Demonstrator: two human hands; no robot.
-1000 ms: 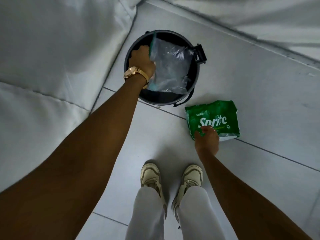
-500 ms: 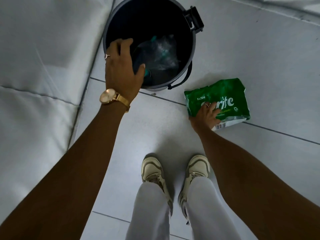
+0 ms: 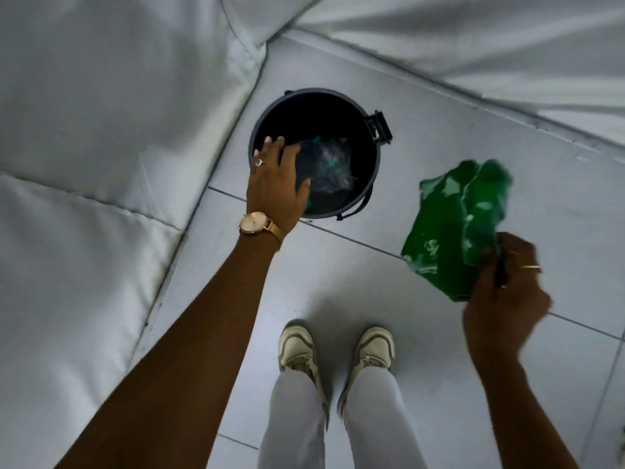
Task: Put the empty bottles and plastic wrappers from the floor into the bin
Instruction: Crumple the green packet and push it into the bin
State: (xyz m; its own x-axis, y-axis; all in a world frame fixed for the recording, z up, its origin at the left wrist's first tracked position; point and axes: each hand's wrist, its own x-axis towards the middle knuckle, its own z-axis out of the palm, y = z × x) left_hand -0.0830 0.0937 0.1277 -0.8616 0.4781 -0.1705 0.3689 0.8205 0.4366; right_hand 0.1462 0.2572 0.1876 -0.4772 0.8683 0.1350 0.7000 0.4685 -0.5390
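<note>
Left hand [image 3: 275, 184] hangs spread over the bin [image 3: 375, 170]; right hand [image 3: 504, 299] pinches the green wrapper [image 3: 449, 225] beside it, white cushions [image 3: 101, 130] alongside.

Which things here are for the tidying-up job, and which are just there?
For the job:
- black bin
- clear plastic wrapper, already in the bin
- green Sprite wrapper, gripped by the right hand
- left hand, open over the bin's rim

Just there:
- white cushions
- gold wristwatch
- white sneakers
- tiled floor
</note>
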